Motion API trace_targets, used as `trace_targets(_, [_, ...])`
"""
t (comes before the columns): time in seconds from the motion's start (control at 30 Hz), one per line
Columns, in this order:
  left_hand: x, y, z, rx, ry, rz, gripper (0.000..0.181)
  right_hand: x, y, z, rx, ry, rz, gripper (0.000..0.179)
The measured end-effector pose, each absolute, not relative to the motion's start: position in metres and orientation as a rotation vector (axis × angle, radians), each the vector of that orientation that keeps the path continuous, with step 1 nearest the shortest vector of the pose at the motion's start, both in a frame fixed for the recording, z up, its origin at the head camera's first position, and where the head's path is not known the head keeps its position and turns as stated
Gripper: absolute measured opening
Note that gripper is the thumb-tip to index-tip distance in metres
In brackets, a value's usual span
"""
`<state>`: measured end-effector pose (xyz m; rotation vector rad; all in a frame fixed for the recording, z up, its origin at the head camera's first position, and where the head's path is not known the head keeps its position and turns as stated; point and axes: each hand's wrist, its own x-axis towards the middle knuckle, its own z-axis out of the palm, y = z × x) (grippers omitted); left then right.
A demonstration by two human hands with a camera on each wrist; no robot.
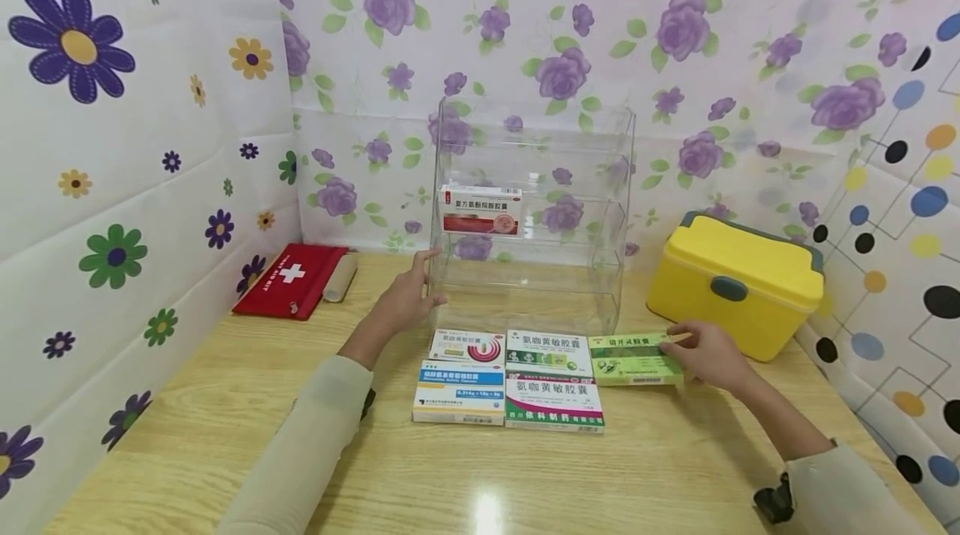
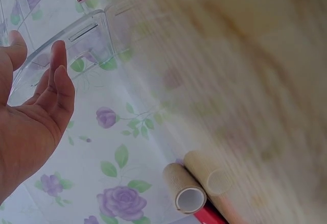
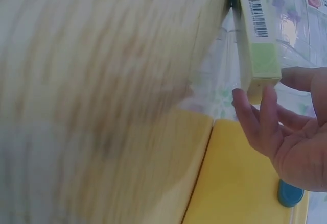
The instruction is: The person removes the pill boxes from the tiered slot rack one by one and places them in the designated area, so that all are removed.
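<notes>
My right hand point(image 1: 705, 352) pinches the right end of a green medicine box point(image 1: 633, 360) between thumb and fingers. In the right wrist view, the barcoded side of that box rises from the fingertips point(image 3: 268, 99). At the left side of a clear tiered display rack point(image 1: 525, 275), my left hand point(image 1: 405, 293) has its thumb and fingers spread against the edge. The left wrist view shows those fingers point(image 2: 60, 89) loosely extended beside the clear panel. One red-and-white medicine box point(image 1: 482, 212) stands on a middle tier of the rack.
Several medicine boxes lie in two rows before the rack, among them a blue-and-white box point(image 1: 459, 392) and a green-edged box point(image 1: 553, 402). A yellow case point(image 1: 735, 281) stands at right. Far left lie a red first aid pouch point(image 1: 288, 281) and a beige roll point(image 1: 341, 277).
</notes>
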<state>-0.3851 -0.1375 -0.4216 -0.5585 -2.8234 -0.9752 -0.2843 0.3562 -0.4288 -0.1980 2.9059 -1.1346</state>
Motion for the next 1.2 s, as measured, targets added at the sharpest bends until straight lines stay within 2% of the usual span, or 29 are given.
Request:
trace_targets(0.43, [-0.385, -0.137, -0.419, -0.578, -2.812, -0.965, 0.085, -0.283, 0.352, -0.427, -0.186, 2.83, -1.081, 0.066])
trace_targets(1.2, [-0.385, -0.137, -0.422, -0.566, -2.815, -0.961, 0.084, -0.287, 0.345, -0.433, -0.249, 2.803, -1.085, 0.062])
